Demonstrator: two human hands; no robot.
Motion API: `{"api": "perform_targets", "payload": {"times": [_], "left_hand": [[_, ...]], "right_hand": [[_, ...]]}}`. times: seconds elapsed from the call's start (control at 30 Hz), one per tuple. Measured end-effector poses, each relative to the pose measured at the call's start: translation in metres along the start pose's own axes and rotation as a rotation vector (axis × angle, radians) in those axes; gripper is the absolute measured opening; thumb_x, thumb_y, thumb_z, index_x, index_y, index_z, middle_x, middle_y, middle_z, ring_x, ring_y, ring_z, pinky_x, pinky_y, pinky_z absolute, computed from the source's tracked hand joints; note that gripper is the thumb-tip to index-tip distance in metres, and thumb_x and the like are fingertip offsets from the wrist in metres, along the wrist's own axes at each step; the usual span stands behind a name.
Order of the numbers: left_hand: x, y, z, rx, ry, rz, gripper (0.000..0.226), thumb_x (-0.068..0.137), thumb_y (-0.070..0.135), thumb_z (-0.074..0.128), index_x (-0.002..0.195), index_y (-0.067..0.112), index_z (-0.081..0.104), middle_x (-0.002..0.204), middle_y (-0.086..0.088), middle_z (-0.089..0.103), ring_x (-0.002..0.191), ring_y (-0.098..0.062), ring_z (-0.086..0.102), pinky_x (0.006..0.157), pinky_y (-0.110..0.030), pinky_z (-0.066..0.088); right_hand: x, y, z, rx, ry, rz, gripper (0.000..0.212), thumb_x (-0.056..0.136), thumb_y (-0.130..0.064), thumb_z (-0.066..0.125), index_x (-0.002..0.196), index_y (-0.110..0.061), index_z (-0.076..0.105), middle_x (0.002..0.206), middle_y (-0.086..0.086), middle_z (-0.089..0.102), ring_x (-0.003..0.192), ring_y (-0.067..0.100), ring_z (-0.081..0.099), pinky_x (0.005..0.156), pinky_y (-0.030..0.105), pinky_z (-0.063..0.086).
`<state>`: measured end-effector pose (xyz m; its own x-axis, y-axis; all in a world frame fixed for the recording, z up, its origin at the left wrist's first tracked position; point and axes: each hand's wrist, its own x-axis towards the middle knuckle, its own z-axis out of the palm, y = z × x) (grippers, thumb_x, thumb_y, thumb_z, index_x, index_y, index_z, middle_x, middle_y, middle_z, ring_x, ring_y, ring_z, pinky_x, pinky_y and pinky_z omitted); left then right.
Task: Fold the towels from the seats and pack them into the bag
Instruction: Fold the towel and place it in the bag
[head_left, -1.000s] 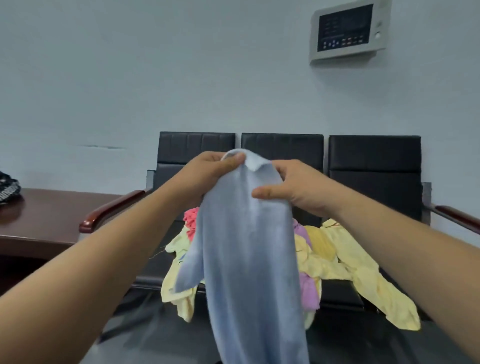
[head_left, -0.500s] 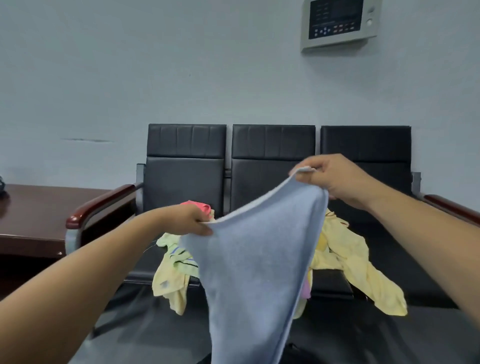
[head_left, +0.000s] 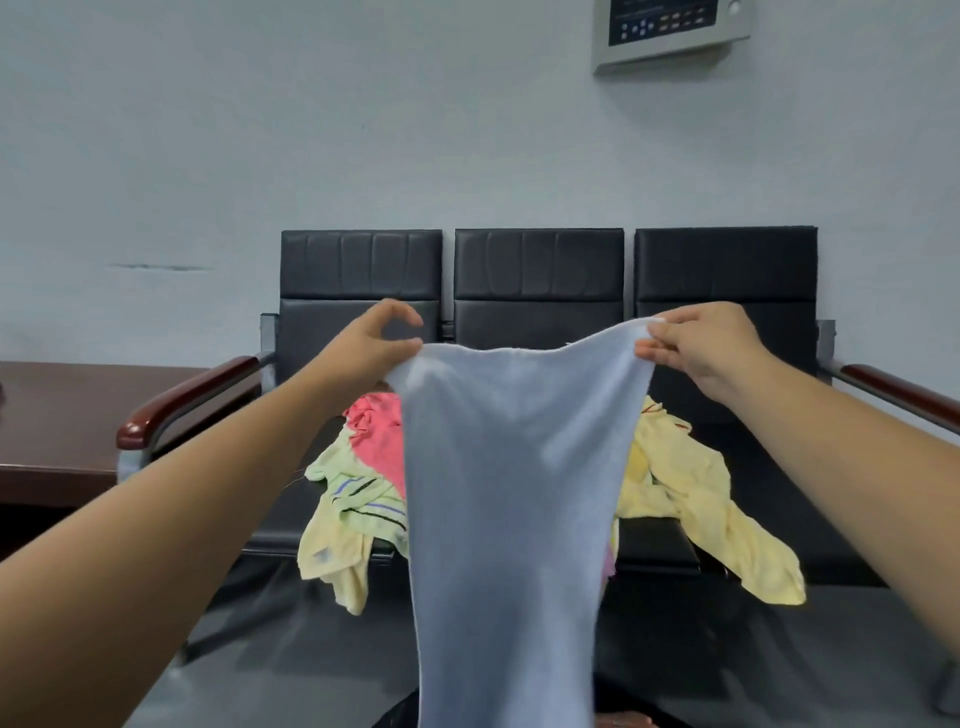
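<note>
A light blue towel (head_left: 506, 499) hangs spread out in front of me, held up by its two top corners. My left hand (head_left: 371, 345) pinches the left corner and my right hand (head_left: 701, 345) pinches the right corner, both at about the same height. Behind the towel, on the black seats (head_left: 537, 275), lies a heap of other towels: a pink one (head_left: 376, 434), a pale green striped one (head_left: 363, 499) and yellow ones (head_left: 711, 509) that droop over the seat's front edge. The bag is not in view.
The three-seat bench has wooden armrests, one on the left (head_left: 192, 397) and one on the right (head_left: 898, 389). A dark wooden table (head_left: 67, 415) stands to the left. A control panel (head_left: 672, 31) hangs on the grey wall above.
My hands have moved apart along the towel's top edge, the left one rising. The blue towel went from bunched together to stretched wide between them.
</note>
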<state>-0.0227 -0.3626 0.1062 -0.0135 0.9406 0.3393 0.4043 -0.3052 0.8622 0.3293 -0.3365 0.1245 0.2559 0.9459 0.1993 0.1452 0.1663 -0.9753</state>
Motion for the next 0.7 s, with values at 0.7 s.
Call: {"api": "perform_targets", "payload": {"times": [0.7], "left_hand": [[-0.026,0.06,0.052,0.24,-0.428,0.136,0.031,0.093,0.032,0.068,0.094,0.001,0.071,0.081,-0.007,0.078,0.076,-0.021,0.076,0.064,-0.022,0.053]], "right_hand": [[-0.077,-0.013,0.061,-0.609,-0.576,-0.462,0.016,0.092,-0.029,0.074,0.09,-0.013,0.077,0.077,0.002,0.076,0.068,0.01,0.074,0.066,0.023,0.059]]}}
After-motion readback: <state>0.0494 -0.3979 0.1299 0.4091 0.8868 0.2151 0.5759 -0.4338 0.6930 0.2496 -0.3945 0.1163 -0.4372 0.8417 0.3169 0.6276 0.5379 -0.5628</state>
